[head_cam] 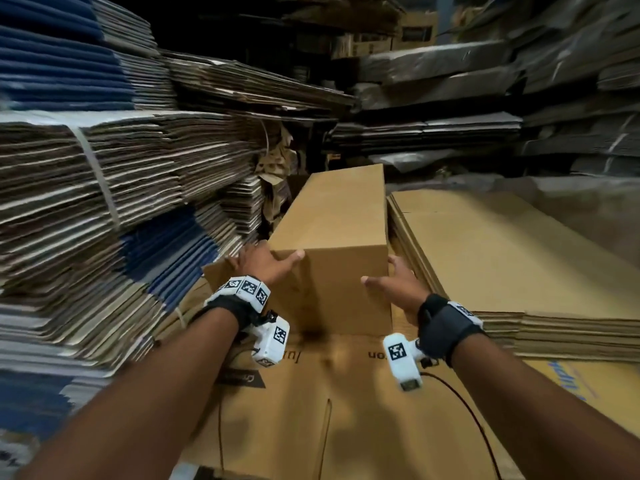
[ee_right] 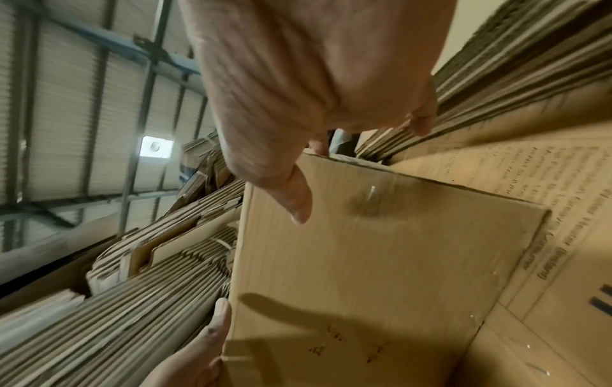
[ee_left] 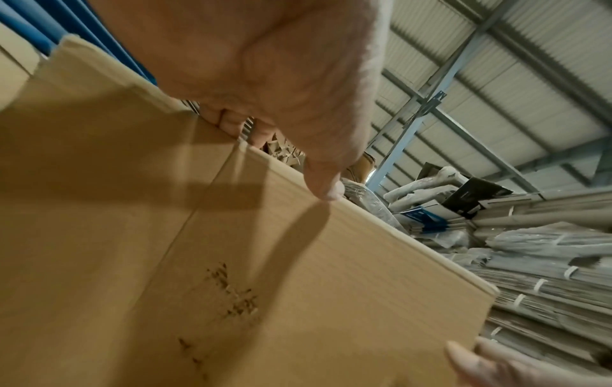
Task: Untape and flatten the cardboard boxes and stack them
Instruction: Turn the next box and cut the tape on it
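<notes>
Box: tall cardboard box [head_cam: 332, 251], likely light, stiff, crushable
Hold: near end's side edges
Left hand [head_cam: 266, 265]: clasps left edge
Right hand [head_cam: 394, 285]: clasps right edge

Strapped bundles of flattened cardboard [head_cam: 104, 174] wall a dim warehouse under a corrugated metal roof [ee_left: 496, 78].

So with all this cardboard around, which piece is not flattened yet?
The long plain brown cardboard box held between the left hand and right hand. It keeps its full box shape, whereas the brown sheets beside it lie flat.
</notes>
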The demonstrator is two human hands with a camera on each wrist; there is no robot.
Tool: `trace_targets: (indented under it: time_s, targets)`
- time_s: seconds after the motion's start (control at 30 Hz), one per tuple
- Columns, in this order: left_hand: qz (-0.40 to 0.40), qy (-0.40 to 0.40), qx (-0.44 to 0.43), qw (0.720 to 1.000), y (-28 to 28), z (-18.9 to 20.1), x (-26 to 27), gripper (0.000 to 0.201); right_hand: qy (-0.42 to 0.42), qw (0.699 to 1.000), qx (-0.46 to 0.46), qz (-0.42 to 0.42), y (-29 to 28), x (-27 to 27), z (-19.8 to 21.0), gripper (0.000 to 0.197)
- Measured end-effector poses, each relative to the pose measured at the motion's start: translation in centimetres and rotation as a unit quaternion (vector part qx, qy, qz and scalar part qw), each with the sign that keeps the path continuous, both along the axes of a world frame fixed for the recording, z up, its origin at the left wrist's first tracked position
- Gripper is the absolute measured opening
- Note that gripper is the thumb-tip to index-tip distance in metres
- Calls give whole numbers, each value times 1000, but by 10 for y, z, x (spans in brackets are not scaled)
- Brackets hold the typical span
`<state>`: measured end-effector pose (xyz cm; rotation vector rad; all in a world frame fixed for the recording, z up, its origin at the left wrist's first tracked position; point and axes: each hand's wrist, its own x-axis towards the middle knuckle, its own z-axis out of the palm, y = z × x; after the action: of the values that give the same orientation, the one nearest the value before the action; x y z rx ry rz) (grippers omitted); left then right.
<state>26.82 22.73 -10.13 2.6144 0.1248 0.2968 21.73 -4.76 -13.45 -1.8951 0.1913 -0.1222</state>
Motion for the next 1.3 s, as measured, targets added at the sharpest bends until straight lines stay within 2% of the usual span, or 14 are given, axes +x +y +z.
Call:
trace_targets:
  time_s: [0.1,0.2,0.27,0.37,0.47,0.53,0.67,0.8,0.9,1.03,1.17,1.3]
  targets:
    - [-22,-25,-20,999,-4,0,-11,85,1,998,60,10,1,-8,-2,94]
    - [-48,-60,-33,996,-8,8,-39,74,-14,999,50,2,-3,-26,3,88]
    - [-59,-91,-12,994,-14,18,-63,66,-33,999,35,-13,-10,-43,5,91]
    - [-51,-144,10,988,-25,37,-99,67,-66,997,6,-49,-26,-75,9,94]
    - [-47,-201,15,978,-37,59,-127,66,-95,993,-3,-73,-41,-109,16,76]
    - [-49,-229,23,972,-50,80,-162,65,-119,990,-6,-72,-56,-142,23,68]
    - [-45,-255,45,965,-75,112,-241,64,-140,989,28,-35,-84,-210,32,76]
    - [-23,-258,44,965,-94,127,-333,68,-158,986,60,1,-99,-287,50,79]
    - [12,-259,39,965,-99,125,-397,75,-147,983,95,46,-101,-354,67,67]
    - [50,-265,31,962,-96,119,-479,75,-173,981,78,48,-97,-429,71,65]
    - [82,-271,53,958,-91,102,-553,74,-186,977,88,54,-91,-483,44,64]
    - [115,-252,70,958,-85,63,-605,81,-171,978,97,62,-82,-525,4,61]
